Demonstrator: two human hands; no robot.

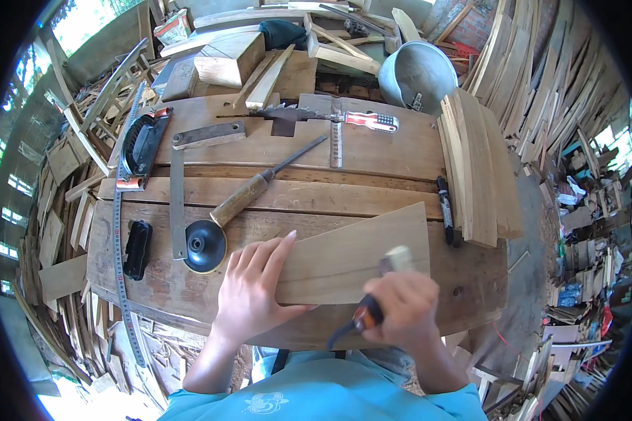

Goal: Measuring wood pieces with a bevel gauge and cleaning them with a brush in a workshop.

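A flat, pale wooden board (354,259) with a slanted far edge lies on the workbench in front of me. My left hand (256,284) rests on its left end, fingers stretched out and thumb along the near edge. Over the board's near right part, my right hand (404,305) is closed round a tool with a black and orange body (367,313). A pale, blurred end sticks out beyond my fist, and a dark blue curved part trails toward me. Motion blur hides the tool's exact kind. Just beyond my left hand sits a round black backing pad (206,245).
On the wooden workbench (295,224) lie a wood-handled chisel (260,186), a folding metal square (178,189), a saw (295,114), a black marker (445,210) and a hand sander (145,149). A tape measure blade (119,266) crosses the left side. Stacked boards (474,168) and a bucket (418,74) stand right.
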